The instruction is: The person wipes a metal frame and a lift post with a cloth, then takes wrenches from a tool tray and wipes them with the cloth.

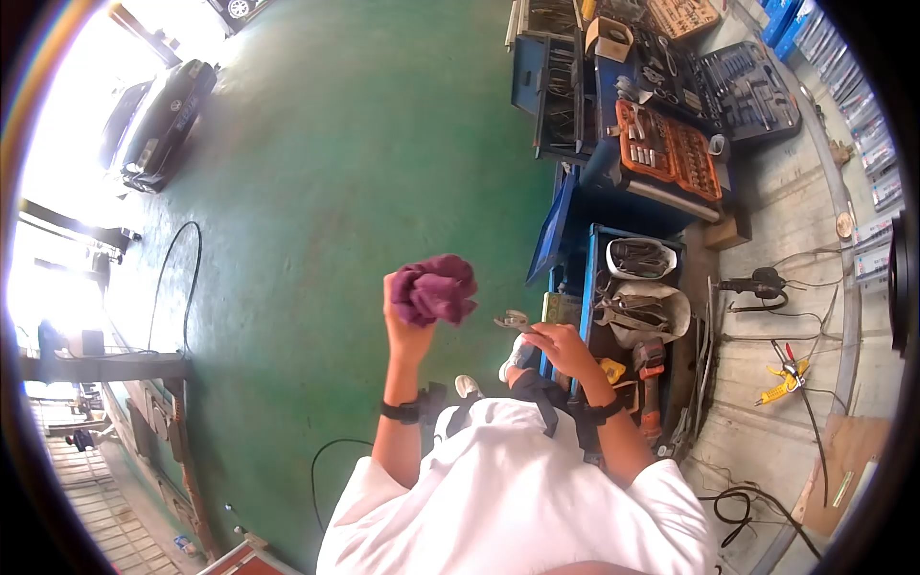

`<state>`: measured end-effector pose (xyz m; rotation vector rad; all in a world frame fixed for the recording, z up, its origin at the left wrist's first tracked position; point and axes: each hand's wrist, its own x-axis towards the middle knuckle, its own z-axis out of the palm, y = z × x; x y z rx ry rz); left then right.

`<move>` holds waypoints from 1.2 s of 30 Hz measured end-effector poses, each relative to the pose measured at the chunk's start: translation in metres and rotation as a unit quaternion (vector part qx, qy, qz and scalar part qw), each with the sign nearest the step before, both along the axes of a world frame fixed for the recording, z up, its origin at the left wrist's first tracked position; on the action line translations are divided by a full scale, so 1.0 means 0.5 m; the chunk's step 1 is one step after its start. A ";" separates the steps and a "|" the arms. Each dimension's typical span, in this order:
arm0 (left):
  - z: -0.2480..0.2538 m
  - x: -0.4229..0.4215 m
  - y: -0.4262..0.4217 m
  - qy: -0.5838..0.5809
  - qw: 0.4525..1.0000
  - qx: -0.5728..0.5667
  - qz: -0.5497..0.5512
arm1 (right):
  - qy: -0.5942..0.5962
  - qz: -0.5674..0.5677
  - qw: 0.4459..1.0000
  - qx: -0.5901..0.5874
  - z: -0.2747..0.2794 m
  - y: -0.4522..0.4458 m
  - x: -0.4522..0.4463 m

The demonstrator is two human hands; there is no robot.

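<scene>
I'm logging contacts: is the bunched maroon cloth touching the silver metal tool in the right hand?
Apart. The head view plainly shows green floor between the bunched maroon cloth and the silver metal tool in the right hand.

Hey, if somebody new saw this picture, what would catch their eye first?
Probably the bunched purple cloth in the left hand, standing out against the green floor. Next, perhaps, the metal tool in the right hand, then the open orange tool case at upper right and the dark car at upper left.
</scene>
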<state>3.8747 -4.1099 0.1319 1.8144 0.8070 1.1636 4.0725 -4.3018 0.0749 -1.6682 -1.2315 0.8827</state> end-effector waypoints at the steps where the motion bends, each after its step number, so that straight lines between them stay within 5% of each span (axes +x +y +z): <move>1: -0.008 -0.041 0.005 -0.033 0.997 -0.059 -0.027 | -0.035 0.010 0.999 0.014 0.000 0.005 -0.014; 5: -0.058 -0.155 -0.050 -0.041 0.972 -0.209 -0.097 | -0.067 0.084 0.990 0.087 0.016 0.039 -0.102; 7: -0.070 -0.189 -0.098 -0.010 0.978 -0.180 -0.107 | -0.061 0.093 0.982 0.149 0.033 0.065 -0.160; 9: -0.080 -0.221 -0.145 -0.057 0.949 -0.208 -0.229 | -0.089 0.112 0.980 0.141 0.075 0.074 -0.217; 12: -0.111 -0.266 -0.181 0.017 0.941 -0.261 -0.215 | -0.122 0.162 0.961 0.186 0.078 0.096 -0.282; 15: -0.116 -0.297 -0.175 0.088 0.959 -0.157 -0.220 | -0.128 0.182 0.955 0.196 0.090 0.096 -0.335; 16: -0.097 -0.301 -0.189 -0.025 0.933 -0.291 -0.210 | -0.121 0.171 0.960 0.188 0.102 0.096 -0.347; 19: -0.117 -0.310 -0.199 -0.134 0.909 -0.342 -0.198 | -0.109 0.165 0.965 0.174 0.132 0.102 -0.369; 27: -0.117 -0.345 -0.196 -0.087 0.947 -0.239 -0.193 | -0.095 0.114 0.974 0.174 0.174 0.079 -0.364; 29: -0.105 -0.360 -0.200 -0.091 0.945 -0.251 -0.188 | 0.041 0.092 0.987 0.125 0.182 0.073 -0.355; 36: -0.066 -0.383 -0.200 -0.038 0.949 -0.227 -0.216 | 0.095 0.127 0.977 0.144 0.177 0.078 -0.364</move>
